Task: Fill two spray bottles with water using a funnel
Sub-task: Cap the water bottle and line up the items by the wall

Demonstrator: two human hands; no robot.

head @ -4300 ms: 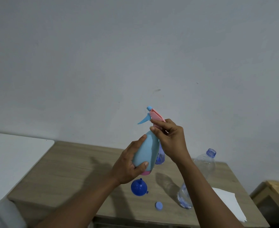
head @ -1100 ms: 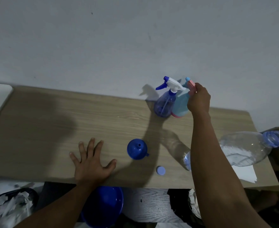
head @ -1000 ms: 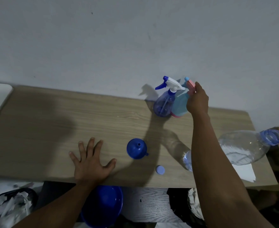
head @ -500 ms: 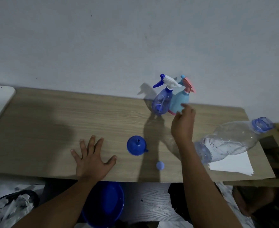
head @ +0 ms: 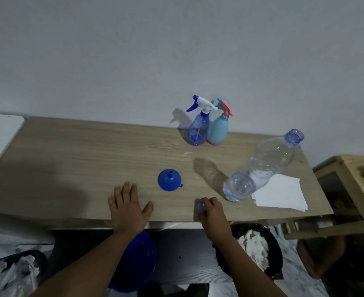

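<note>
Matt wood-grain tabletop [head: 91, 159], glossy blue plastic funnel [head: 169, 180], clear crinkled plastic bottle [head: 264, 166], white paper [head: 281, 194].

Dim, bluish indoor light, grainy throughout. Light falls from the right: the spray bottles [head: 217, 131] shadow the wall [head: 176, 50] to their left, and the water bottle [head: 269, 163] shadows the wooden surface [head: 91, 157], whose left part lies dark. The right hand [head: 212, 212] and the bottle cap [head: 201, 207] in its grip look smeared. Edges bow outward.
</note>
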